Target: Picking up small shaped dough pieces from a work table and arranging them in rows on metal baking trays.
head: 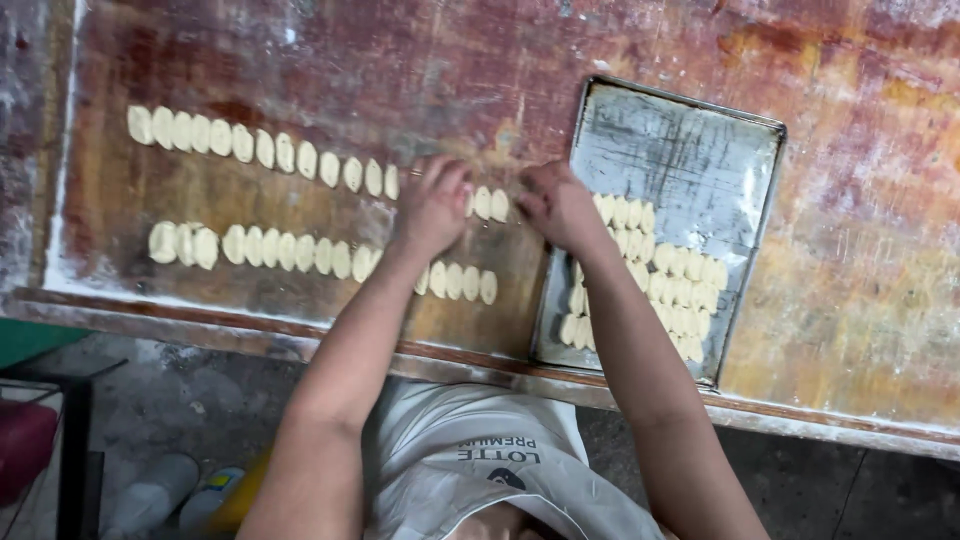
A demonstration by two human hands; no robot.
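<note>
Two rows of small pale dough pieces lie on a worn, floured wooden table [300, 60]: an upper row [262, 148] and a lower row [285, 250]. My left hand [435, 205] rests with curled fingers on the right end of the upper row. My right hand [560, 207] is close beside it, fingers bent. Between them, both hands press in on a few dough pieces [490, 203]. A scuffed metal baking tray [680, 140] stands just right of my hands, with several dough pieces [680, 290] packed in its near half. My right forearm hides some of them.
The table's front edge [200, 325] runs across below the rows. On the floor at lower left lie pale bottles [150, 495], a yellow object [235, 500] and a red thing [22, 445] by a dark frame. The far half of the tray is bare.
</note>
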